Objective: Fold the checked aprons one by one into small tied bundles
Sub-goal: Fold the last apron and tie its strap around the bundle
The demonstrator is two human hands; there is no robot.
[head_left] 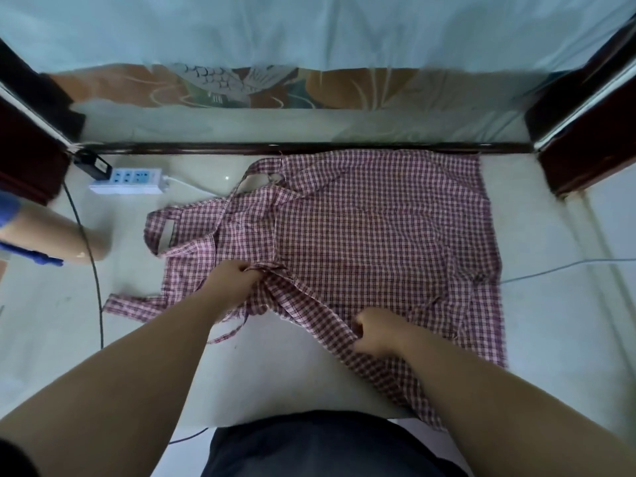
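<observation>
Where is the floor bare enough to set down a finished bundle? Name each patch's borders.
Bare pale tiled floor lies between the forearms, this side of the red-and-white checked cloth apron; right of it, crossed by a thin grey cable. Crowded: left, with white plastic power strip and black cable.

The pale, glossy tiled floor (292, 373) carries a red-and-white checked cloth apron (378, 235) spread across the middle and right of the frame, a white plastic power strip (127, 180) at upper left, a thin black cable (98, 290) running down the left side and a thin grey cable (568, 266) at the right edge.
</observation>
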